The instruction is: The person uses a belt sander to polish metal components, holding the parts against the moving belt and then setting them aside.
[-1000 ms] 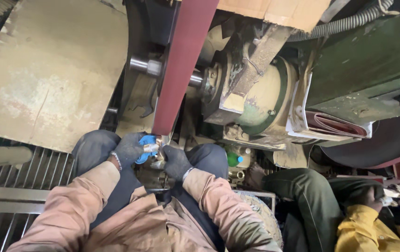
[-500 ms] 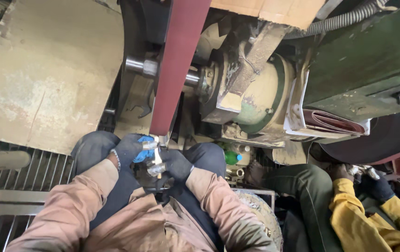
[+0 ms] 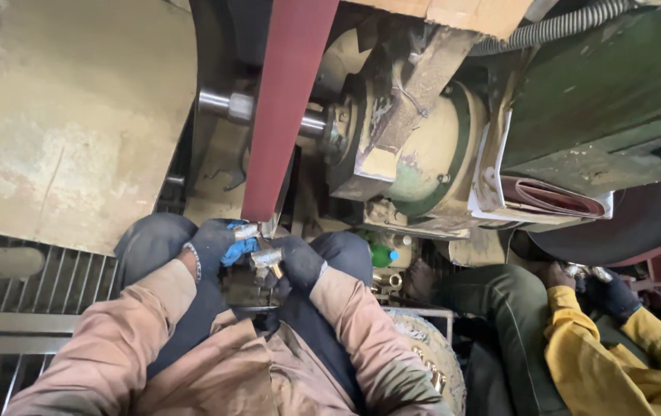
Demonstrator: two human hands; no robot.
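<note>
I sit in front of a belt grinder whose dark red sanding belt (image 3: pixel 282 108) runs down toward my knees. My left hand (image 3: pixel 213 245), in a dark glove with blue fingertips, and my right hand (image 3: pixel 298 262), in a dark glove, together hold a small shiny metal fitting (image 3: pixel 262 256). The fitting sits just below the belt's lower end, close to it; I cannot tell whether it touches. Both sleeves are tan.
A motor housing (image 3: pixel 415 154) and steel shaft (image 3: pixel 226 104) stand behind the belt. A tan metal cover (image 3: pixel 60 131) lies at left over floor grating (image 3: pixel 53 285). At right sits a co-worker in yellow sleeves (image 3: pixel 600 347) with gloved hands (image 3: pixel 604 289). A green bottle (image 3: pixel 380 254) and a basket of parts (image 3: pixel 423 347) are near my right knee.
My hands have shifted slightly with the metal fitting beneath the belt. The co-worker's gloved hands at right have moved up and left, nearer their machine.
</note>
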